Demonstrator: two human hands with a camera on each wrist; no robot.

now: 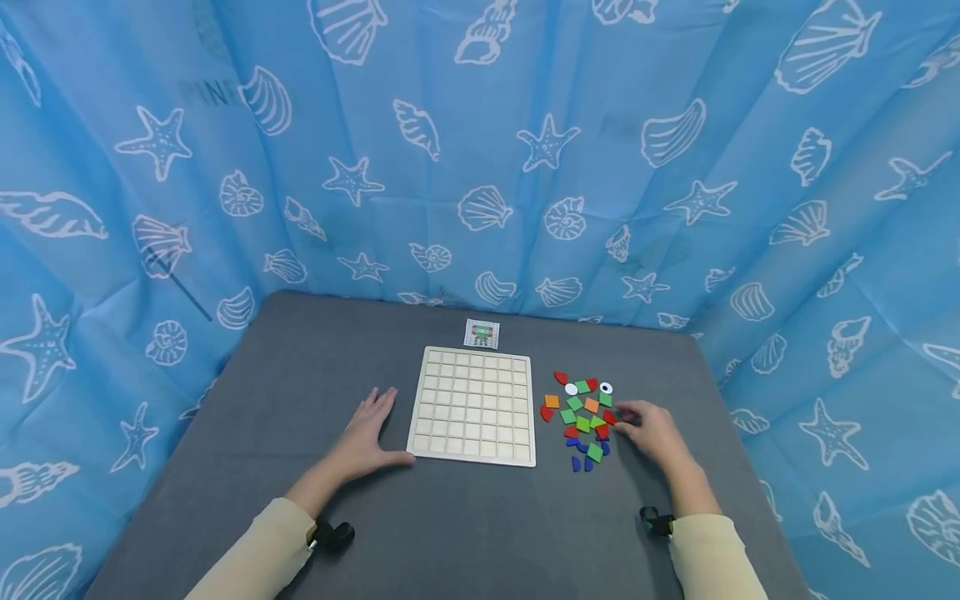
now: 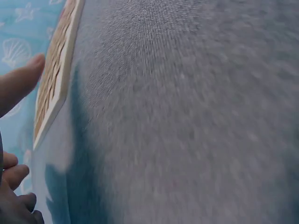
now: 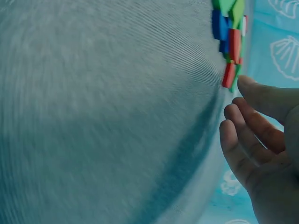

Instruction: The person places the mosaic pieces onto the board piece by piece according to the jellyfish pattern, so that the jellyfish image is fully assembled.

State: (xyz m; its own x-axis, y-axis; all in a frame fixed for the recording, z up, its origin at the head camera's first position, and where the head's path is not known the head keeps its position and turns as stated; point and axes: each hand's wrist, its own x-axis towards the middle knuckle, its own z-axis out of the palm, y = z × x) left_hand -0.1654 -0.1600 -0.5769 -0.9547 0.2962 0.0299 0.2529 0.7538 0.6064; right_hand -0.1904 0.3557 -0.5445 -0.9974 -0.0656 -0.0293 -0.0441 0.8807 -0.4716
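A square pale wooden board [image 1: 472,406], divided into a grid of shallow square cells, lies flat on the dark grey table. My left hand [image 1: 365,437] is at its left side, fingers spread and thumb reaching toward the near left corner; whether the thumb touches the rim I cannot tell. Right of the board lies a loose cluster of flat coloured pieces, among them a green square [image 1: 582,424], an orange square [image 1: 551,401] and a red curved piece [image 1: 561,377]. My right hand [image 1: 654,432] is at the cluster's right edge, fingers loosely bent, with nothing visible between them.
A small printed card [image 1: 482,333] lies just beyond the board's far edge. Blue curved pieces [image 1: 576,463] sit at the near end of the cluster, and a white disc [image 1: 606,388] at its far end. A blue curtain [image 1: 480,167] with white shells surrounds the table [image 1: 465,533].
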